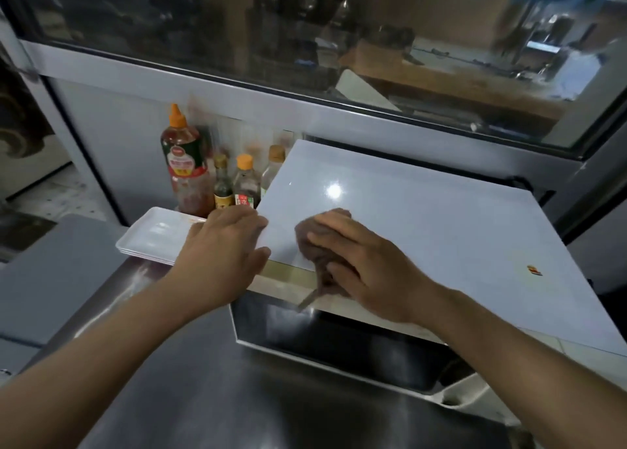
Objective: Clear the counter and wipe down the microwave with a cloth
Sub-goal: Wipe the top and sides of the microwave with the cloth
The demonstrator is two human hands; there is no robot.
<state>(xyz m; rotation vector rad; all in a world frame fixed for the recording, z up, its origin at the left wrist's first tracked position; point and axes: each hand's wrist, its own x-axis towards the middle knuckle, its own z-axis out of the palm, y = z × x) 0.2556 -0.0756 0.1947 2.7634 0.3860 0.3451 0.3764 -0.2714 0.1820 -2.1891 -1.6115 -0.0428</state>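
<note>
microwave (424,231) sat on steel counter (190,380); brown cloth (315,241) bunched on its top near front-left corner, right hand (366,268) gripping it, left hand (224,248) open flat on that corner.

Right hand (366,265) pressing brown cloth (315,241) on microwave (424,218) top, left hand (220,248) bracing its corner
</note>
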